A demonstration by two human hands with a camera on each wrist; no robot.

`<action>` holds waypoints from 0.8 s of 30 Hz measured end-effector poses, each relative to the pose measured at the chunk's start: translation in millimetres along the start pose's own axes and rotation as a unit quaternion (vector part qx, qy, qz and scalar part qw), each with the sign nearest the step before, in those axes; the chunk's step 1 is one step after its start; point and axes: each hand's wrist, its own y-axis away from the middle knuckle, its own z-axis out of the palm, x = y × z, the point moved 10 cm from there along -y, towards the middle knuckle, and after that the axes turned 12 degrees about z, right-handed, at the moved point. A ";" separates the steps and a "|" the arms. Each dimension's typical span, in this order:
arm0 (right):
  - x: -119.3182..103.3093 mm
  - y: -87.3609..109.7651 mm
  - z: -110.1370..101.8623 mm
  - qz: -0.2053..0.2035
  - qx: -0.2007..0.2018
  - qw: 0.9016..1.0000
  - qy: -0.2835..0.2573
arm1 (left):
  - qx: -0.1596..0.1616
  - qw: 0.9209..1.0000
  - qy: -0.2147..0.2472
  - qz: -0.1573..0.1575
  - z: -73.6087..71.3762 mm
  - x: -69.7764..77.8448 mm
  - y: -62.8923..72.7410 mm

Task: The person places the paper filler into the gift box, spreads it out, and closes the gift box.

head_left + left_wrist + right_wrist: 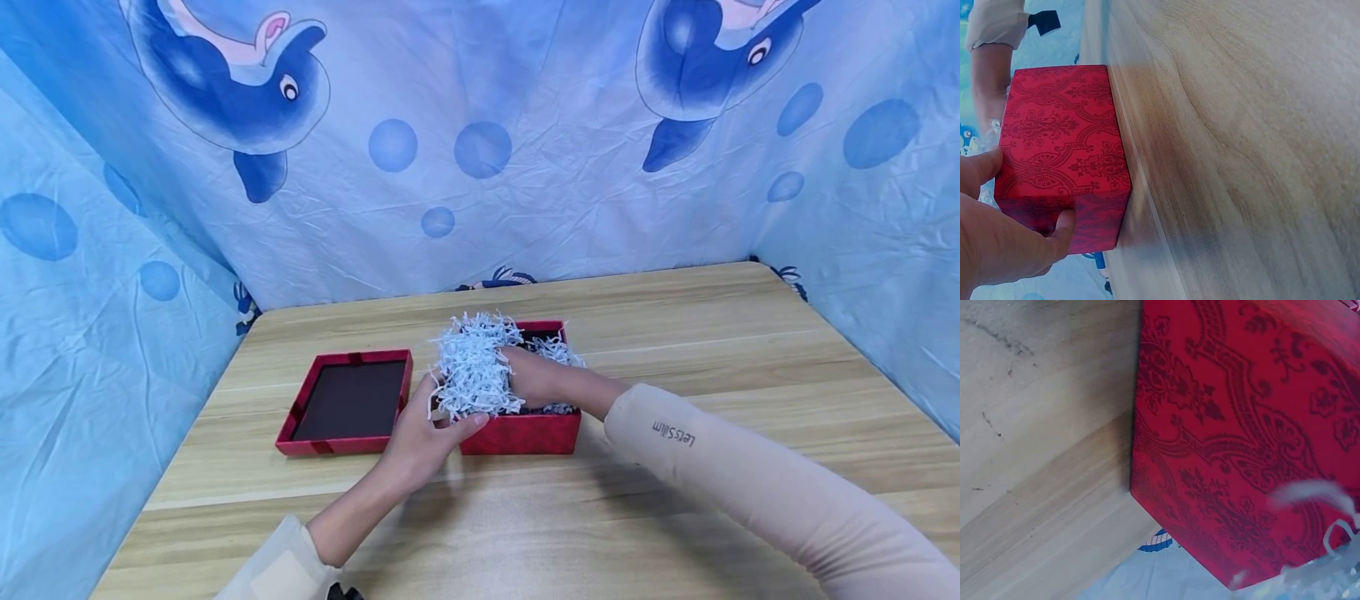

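A red box with a dark damask pattern stands on the table, with white shredded paper heaped above its left half. My left hand holds the box's near left corner, the thumb at the front rim. In the left wrist view, the left hand has its thumb by the rim and its fingers against the side of the box. My right hand reaches down into the box, its fingers hidden by paper and rim. The right wrist view shows only the box's patterned wall and blurred paper strands.
Left of the box lies a red lid, its dark inside facing up. The wooden table extends to both sides. Behind it hangs a blue curtain printed with dolphins.
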 end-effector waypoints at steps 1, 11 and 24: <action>-0.7 0.4 0.5 -0.005 -0.004 1.000 0.000 | 0.000 1.000 -0.004 -0.002 -0.3 -0.2 0.2; 5.0 7.7 -14.6 0.109 -0.033 0.989 0.096 | -0.001 1.000 -0.003 -0.003 -0.4 0.1 1.1; -3.9 28.6 -63.6 0.061 0.026 0.996 0.057 | -0.003 1.000 0.003 -0.009 0.0 -0.2 -0.2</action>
